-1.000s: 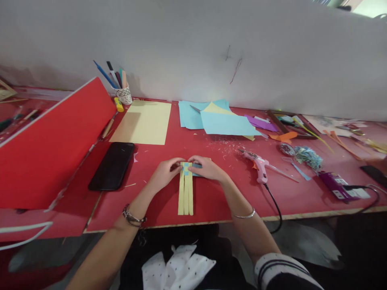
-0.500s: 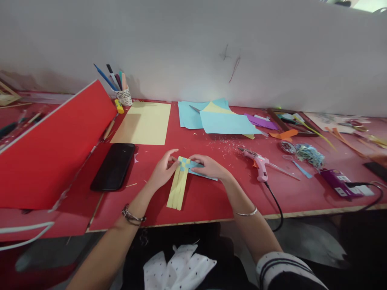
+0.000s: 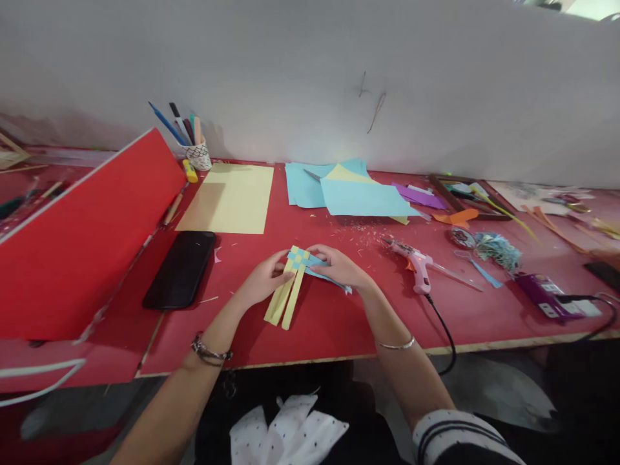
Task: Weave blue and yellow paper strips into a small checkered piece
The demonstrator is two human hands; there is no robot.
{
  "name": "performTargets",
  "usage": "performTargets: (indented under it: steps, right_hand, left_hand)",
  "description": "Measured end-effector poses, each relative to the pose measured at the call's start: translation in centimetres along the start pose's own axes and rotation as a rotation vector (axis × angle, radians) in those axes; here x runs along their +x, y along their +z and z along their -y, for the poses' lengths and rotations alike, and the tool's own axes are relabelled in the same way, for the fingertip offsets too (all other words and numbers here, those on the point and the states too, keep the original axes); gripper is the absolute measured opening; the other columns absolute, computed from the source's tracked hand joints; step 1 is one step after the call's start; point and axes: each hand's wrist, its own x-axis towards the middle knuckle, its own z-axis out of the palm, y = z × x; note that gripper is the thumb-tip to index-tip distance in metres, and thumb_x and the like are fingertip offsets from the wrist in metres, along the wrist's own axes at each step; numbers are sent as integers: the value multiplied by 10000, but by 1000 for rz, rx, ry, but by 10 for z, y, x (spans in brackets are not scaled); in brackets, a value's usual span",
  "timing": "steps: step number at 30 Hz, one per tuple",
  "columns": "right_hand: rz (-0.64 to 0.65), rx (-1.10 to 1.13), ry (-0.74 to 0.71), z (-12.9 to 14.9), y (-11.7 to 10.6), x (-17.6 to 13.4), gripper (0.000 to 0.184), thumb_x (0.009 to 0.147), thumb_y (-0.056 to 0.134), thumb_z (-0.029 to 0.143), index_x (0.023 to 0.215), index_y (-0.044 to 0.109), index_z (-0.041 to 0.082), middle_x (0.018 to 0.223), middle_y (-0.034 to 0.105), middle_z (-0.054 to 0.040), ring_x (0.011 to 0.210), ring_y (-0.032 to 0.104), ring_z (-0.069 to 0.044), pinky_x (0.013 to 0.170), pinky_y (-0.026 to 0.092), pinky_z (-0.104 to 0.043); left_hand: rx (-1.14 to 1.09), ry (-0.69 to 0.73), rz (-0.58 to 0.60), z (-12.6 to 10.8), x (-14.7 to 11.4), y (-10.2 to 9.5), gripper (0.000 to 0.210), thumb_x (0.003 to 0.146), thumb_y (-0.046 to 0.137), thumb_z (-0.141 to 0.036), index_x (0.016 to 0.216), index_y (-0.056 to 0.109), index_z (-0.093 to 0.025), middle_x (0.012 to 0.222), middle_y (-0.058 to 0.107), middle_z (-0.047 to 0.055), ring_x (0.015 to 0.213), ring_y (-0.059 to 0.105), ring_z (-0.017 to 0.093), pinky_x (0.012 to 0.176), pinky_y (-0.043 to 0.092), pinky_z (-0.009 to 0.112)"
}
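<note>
Between my hands is a woven piece of yellow and blue paper strips (image 3: 298, 258), with a small checkered patch at its top. Its yellow strips (image 3: 287, 300) hang toward the front of the table in two groups with a gap between them. The blue strips (image 3: 323, 271) run out to the right under my right hand. My left hand (image 3: 265, 278) is closed on the left edge of the weave, thumb on top of the yellow strips. My right hand (image 3: 337, 265) pinches the weave and blue strips from the right side.
A black phone (image 3: 180, 271) lies left, beside a leaning red board (image 3: 92, 239). Behind are a yellow sheet (image 3: 242, 200), blue sheets (image 3: 363, 197) and a pen cup (image 3: 198, 156). To the right lie a pink glue gun (image 3: 417, 261) with a cable and a purple power strip (image 3: 542, 297).
My left thumb has come down over the yellow strips. The weave is turned slightly, and the yellow strips have parted into two groups.
</note>
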Motion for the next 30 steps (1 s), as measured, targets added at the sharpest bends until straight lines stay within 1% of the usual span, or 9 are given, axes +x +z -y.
performTargets:
  steps: [4,8,11,16,21,23,25,27,30]
  right_hand:
    - [-14,50,-1,2,2,0,249,735,509,193,983,494,168,824,607,-15,661,530,-108,635,414,-252]
    - [-11,73,24,8,4,0,256,741,509,208,992,481,168,767,579,-2,572,489,-90,569,406,-242]
    - [-18,92,48,10,5,0,265,743,501,189,1004,466,170,735,558,7,524,462,-77,518,396,-229]
    - [-17,96,50,7,6,0,253,749,493,192,1000,467,181,745,558,7,501,449,-68,483,387,-221]
    - [-12,83,-17,5,5,0,264,730,514,193,991,485,169,813,580,-15,631,505,-96,595,405,-243]
    - [-6,69,-33,5,5,0,261,728,525,217,983,499,169,808,585,-15,654,511,-104,604,397,-242]
    - [-21,56,-12,6,6,0,214,742,514,256,937,521,169,766,578,-7,627,498,-101,573,378,-233]
    - [-58,25,15,7,8,0,155,766,479,295,830,536,166,686,544,10,577,460,-90,536,346,-223]
    - [-92,-36,21,8,10,0,216,785,435,331,652,488,169,560,420,45,512,366,-74,498,291,-218]
  left_hand:
    - [-2,-7,-3,1,0,1,737,664,588,-435,1267,330,-99,856,648,92,768,608,227,642,455,316]
    - [-9,0,-7,1,1,2,733,657,620,-389,1273,320,-128,734,631,38,670,603,206,579,449,297]
    - [-32,1,-1,0,0,1,701,672,609,-362,1267,314,-135,683,615,16,639,602,195,573,447,292]
    - [-37,20,10,-1,-1,0,699,677,589,-366,1270,300,-135,754,618,35,681,605,190,604,446,289]
    - [2,1,4,-3,-2,1,672,652,593,-395,1216,366,-109,843,626,81,732,602,204,612,447,292]
    - [-1,-1,15,-4,-2,1,644,655,588,-409,1191,387,-113,856,632,88,736,605,207,606,450,292]
    - [-11,11,23,-5,-2,1,621,661,583,-418,1176,396,-126,861,638,85,737,610,207,603,454,291]
    - [-16,24,14,-4,-1,1,604,662,582,-422,1165,405,-138,861,641,80,736,615,207,605,458,292]
    - [-16,26,-4,-2,0,2,610,662,581,-432,1166,408,-135,859,643,86,738,622,214,616,468,304]
